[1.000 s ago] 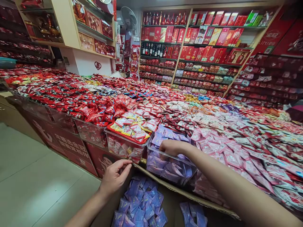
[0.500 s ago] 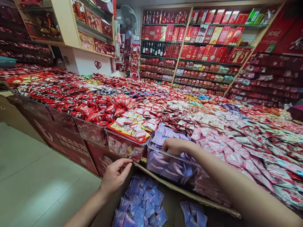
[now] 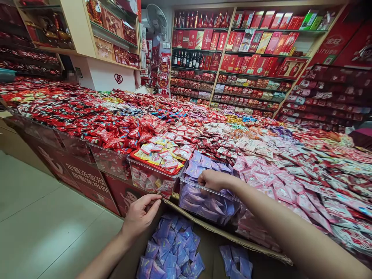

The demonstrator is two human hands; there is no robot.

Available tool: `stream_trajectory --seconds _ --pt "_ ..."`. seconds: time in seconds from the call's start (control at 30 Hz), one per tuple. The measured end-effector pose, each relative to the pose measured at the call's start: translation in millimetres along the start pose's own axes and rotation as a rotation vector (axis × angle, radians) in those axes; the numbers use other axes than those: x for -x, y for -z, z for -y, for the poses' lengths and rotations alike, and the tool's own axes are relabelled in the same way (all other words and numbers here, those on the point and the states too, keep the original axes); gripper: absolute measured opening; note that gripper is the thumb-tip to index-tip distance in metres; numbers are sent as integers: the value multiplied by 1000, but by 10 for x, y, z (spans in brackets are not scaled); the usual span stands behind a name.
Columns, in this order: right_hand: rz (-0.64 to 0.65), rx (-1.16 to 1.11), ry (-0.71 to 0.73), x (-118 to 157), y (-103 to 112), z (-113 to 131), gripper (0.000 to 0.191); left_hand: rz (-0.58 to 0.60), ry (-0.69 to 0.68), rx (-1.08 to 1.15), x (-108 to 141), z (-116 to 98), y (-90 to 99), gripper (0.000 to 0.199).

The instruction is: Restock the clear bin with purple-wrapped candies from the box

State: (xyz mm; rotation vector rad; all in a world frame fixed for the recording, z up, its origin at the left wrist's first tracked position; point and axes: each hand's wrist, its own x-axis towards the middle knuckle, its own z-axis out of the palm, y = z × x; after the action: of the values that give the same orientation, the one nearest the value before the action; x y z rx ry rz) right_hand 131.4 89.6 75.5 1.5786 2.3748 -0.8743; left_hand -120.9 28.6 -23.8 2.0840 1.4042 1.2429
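Note:
My left hand [image 3: 142, 213] pinches the upper edge of a cardboard box [image 3: 226, 230] at its corner, thumb and forefinger pressed together. Inside that box lie many purple candy packets [image 3: 171, 248], with a smaller group of purple packets [image 3: 236, 261] to the right. My right hand [image 3: 213, 180] reaches over the front rim of a clear plastic bin [image 3: 186, 182] filled with similar purple packets [image 3: 200, 164]. Its fingers are curled down among them; the fingertips are hidden, so anything in them cannot be made out.
Left of the purple bin stands a clear bin [image 3: 154, 180] of red, white and yellow packets. Pink packets [image 3: 279, 186] are heaped to the right. Beyond spreads a wide display of wrapped sweets. Shelves [image 3: 215, 58] of bottles and red boxes line the back; tiled floor [image 3: 58, 228] lies left.
The view has shifted very slightly. Both hands keep nearly the same places, the left at the box edge and the right inside the bin.

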Motion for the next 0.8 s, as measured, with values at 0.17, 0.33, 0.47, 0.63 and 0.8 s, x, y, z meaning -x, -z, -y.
stream_trajectory --seconds 0.17,0.33,0.47,0.63,0.8 --pt "40 -74 -18 1 -52 -18 5 7 0 -18 4 12 -7 19" --pt "52 -131 18 -24 -53 -24 16 19 1 -14 -5 13 2 19" --pt "82 -155 14 -44 -45 -42 21 26 1 -2 -8 23 -1 17" --pt "114 -154 3 -49 -31 -34 27 27 3 1 -9 49 -8 17" --pt "104 -117 29 -119 -12 -11 28 16 -30 -8 3 74 0 17"
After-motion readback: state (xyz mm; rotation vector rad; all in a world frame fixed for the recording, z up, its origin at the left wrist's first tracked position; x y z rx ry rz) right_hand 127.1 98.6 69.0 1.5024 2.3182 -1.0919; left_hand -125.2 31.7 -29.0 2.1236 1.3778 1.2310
